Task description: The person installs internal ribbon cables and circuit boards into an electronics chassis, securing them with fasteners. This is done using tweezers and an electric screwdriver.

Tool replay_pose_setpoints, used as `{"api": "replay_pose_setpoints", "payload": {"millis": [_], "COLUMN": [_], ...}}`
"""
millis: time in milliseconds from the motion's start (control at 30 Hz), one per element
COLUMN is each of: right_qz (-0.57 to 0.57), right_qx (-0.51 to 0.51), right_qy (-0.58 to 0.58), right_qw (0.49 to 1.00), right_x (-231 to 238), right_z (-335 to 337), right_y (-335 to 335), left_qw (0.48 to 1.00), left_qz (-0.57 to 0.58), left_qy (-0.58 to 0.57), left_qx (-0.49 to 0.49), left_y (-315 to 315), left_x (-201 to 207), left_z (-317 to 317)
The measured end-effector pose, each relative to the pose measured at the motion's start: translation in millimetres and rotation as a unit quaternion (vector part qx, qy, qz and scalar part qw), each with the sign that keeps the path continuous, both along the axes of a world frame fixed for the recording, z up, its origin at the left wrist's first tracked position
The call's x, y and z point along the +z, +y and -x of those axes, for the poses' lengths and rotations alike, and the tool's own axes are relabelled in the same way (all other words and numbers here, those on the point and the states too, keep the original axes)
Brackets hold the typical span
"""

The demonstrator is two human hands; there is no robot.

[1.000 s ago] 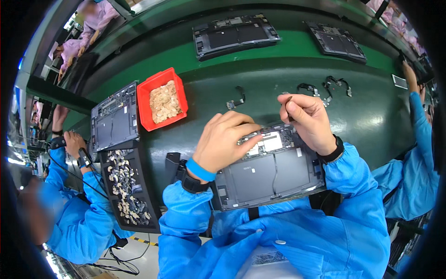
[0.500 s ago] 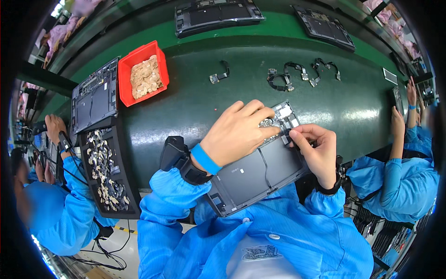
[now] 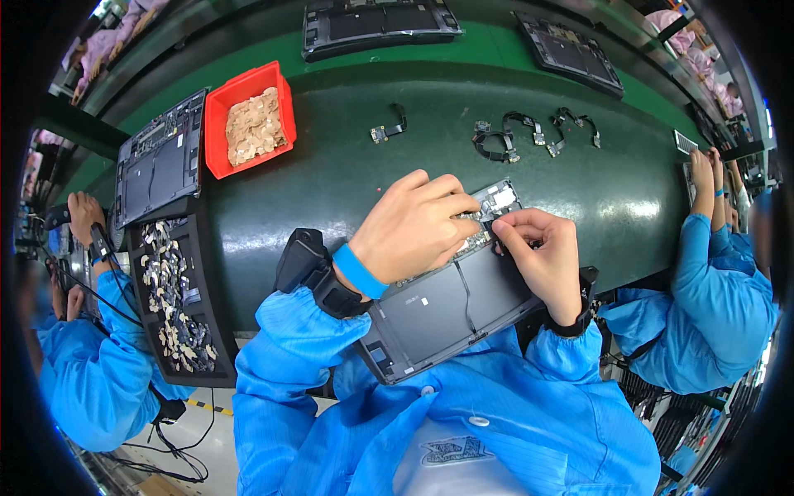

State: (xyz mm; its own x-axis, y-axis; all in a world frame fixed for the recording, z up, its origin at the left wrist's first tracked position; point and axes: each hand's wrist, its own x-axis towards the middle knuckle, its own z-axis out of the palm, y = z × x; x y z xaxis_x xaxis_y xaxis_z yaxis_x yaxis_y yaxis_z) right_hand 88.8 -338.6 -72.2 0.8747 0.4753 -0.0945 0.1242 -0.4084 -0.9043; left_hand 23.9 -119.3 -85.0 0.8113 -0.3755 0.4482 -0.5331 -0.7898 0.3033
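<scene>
"Where's the opened laptop [image 3: 430, 307]?"

"Slanted at the near edge of the bench [image 3: 331, 194], under both hands."

"And each grip?"

"The left hand [image 3: 409, 230] bends over the circuit board [image 3: 475, 242]; apart or together, I can't tell. The right hand [image 3: 542, 255] has thumb and forefinger together; anything between them is hidden."

A bright blue cloth work jacket [image 3: 538, 430] with fine lines in its weave has loose, creased sleeves [image 3: 308, 335]. Just behind the bare left hand [image 3: 409, 227] sits a plain flat blue wristband [image 3: 361, 273], then a broad black strap [image 3: 339, 299] with a boxy black module [image 3: 299, 259]. Another black strap [image 3: 571, 328] rings the wrist behind the bare right hand [image 3: 546, 258]. Below the hands are round white buttons [image 3: 479, 422] and pale, blurred fabric [image 3: 442, 475], perhaps an inner shirt, with a dark patterned patch [image 3: 456, 450].
</scene>
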Motion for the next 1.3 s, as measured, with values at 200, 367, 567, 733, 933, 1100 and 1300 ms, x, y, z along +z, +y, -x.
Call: {"api": "replay_pose_setpoints", "payload": {"millis": [200, 367, 567, 733, 933, 1100, 1300], "right_qz": [0.003, 0.015, 0.026, 0.029, 0.039, 0.041, 0.038], "right_qx": [0.005, 0.006, 0.009, 0.014, 0.035, 0.046, 0.041], "right_qy": [0.003, -0.001, -0.014, -0.009, -0.029, -0.024, 0.000], "right_qw": [1.000, 1.000, 1.000, 0.999, 0.998, 0.998, 0.998], "right_x": [-1, 1, 2, 4, 2, 2, 7], "right_z": [-3, -2, 0, 0, -3, -4, -4], "right_y": [0, 1, 2, 4, 2, 1, 3], "left_qw": [1.000, 1.000, 1.000, 1.000, 1.000, 1.000, 0.999], "left_qz": [0.005, 0.010, 0.023, 0.020, 0.014, 0.006, 0.025], "left_qy": [0.010, 0.013, 0.016, 0.010, 0.001, -0.002, 0.007], "left_qx": [0.004, 0.010, 0.004, 0.005, 0.009, 0.018, 0.032], "left_y": [-1, -2, -2, -1, -4, -7, -13], "left_x": [1, 2, 2, 1, -1, -4, -6], "left_z": [-1, 0, 1, 1, 1, 1, 3]}}
